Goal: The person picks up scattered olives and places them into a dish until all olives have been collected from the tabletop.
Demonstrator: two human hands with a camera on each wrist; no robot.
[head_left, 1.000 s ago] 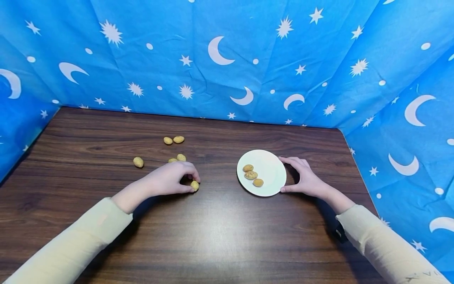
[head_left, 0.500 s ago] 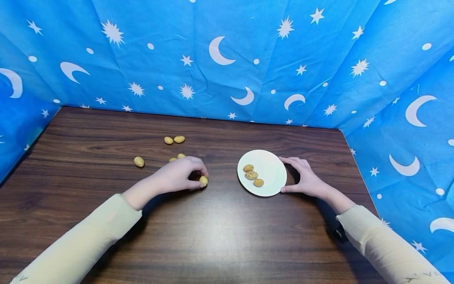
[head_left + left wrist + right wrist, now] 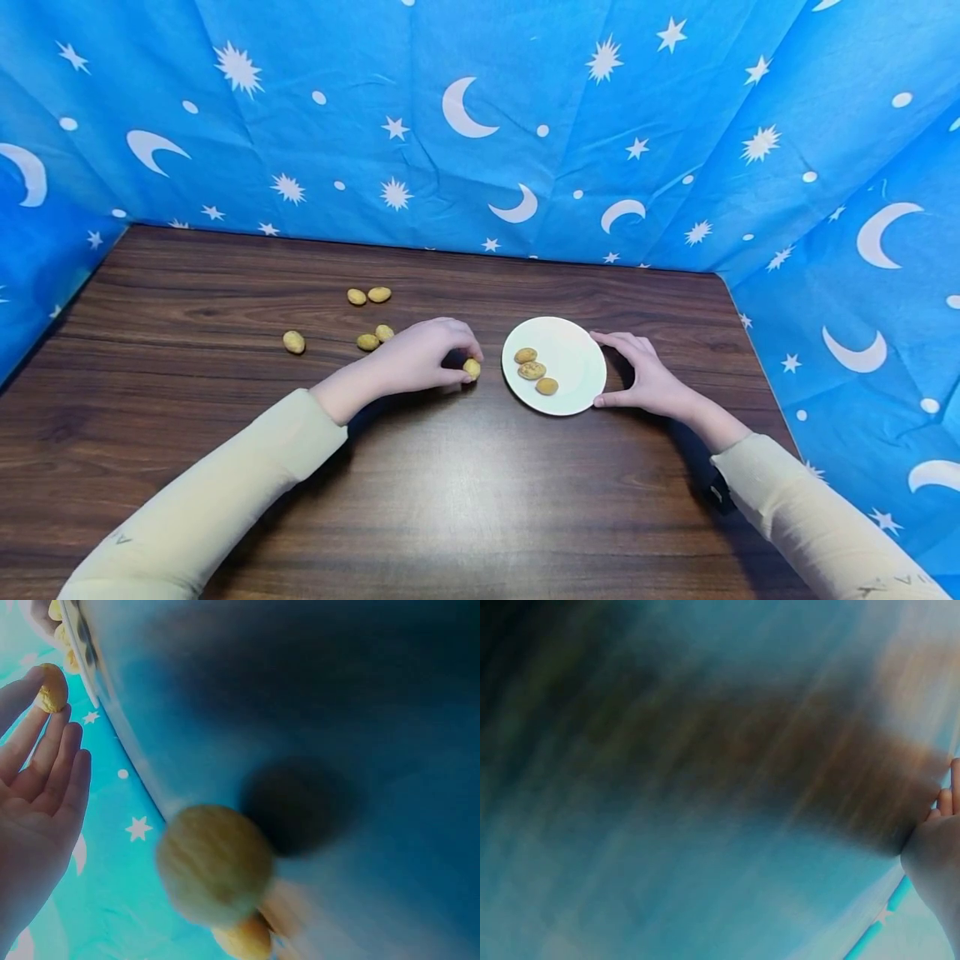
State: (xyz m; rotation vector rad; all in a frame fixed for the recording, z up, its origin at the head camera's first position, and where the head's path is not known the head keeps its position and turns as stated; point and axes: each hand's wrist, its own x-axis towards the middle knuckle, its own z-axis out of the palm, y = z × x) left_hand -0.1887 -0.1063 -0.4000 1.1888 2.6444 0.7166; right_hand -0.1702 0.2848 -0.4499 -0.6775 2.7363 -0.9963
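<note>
My left hand (image 3: 429,354) pinches a small yellow potato (image 3: 472,369) between thumb and fingertips, just left of the white plate (image 3: 577,367). In the left wrist view the same potato (image 3: 52,688) sits at the tips of the thumb and fingers. My right hand (image 3: 647,377) holds the plate's right rim, thumb at the near side and fingers at the far side. Three brownish potatoes (image 3: 532,371) lie in a slanting row on the left half of the plate. In the right wrist view, only part of the right hand (image 3: 937,840) shows at the right edge.
Several more potatoes lie on the dark wooden table (image 3: 450,500): a pair (image 3: 367,342) behind the left wrist, a farther pair (image 3: 379,294), and a single potato (image 3: 294,342) at the left. A blue cloth (image 3: 360,125) with moons and stars hangs behind the table.
My left hand has moved right with the potato, toward the plate, uncovering more of the potato pair behind it. The right hand and plate have stayed in place.
</note>
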